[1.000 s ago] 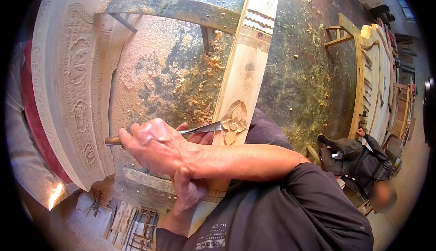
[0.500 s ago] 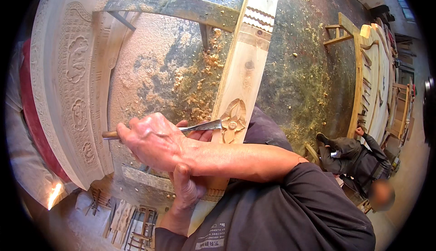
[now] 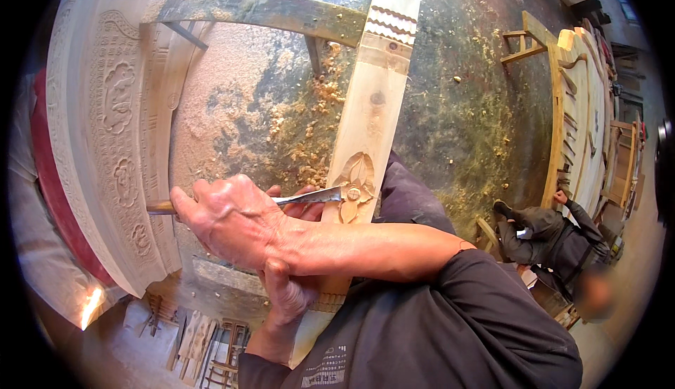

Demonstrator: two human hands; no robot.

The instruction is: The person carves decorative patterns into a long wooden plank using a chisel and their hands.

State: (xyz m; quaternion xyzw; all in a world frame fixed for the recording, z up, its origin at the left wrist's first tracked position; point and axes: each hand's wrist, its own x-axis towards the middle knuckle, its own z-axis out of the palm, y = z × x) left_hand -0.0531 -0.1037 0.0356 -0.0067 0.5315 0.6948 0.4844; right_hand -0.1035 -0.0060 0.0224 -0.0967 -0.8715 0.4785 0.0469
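Observation:
A pale wooden plank runs away from my body, with a carved flower in relief on its near part. My right hand, palm down, is closed round the handle of a chisel. The handle's end sticks out on the left, and the steel tip touches the carving beside the flower's round centre. Beneath the right wrist is my left hand, its thumb against that wrist. Its fingers curl up behind the blade, close to the plank's left edge; the right wrist hides much of this hold.
A large carved panel stands at left. A wooden trestle beam crosses the far side. Shavings and sawdust cover the floor. At right, another person sits by a bench with several tools. More wood pieces lie lower left.
The plank and carving have shifted slightly left in the view. My right hand has tilted a little, and more of the chisel handle shows. The blade tip stays at the flower.

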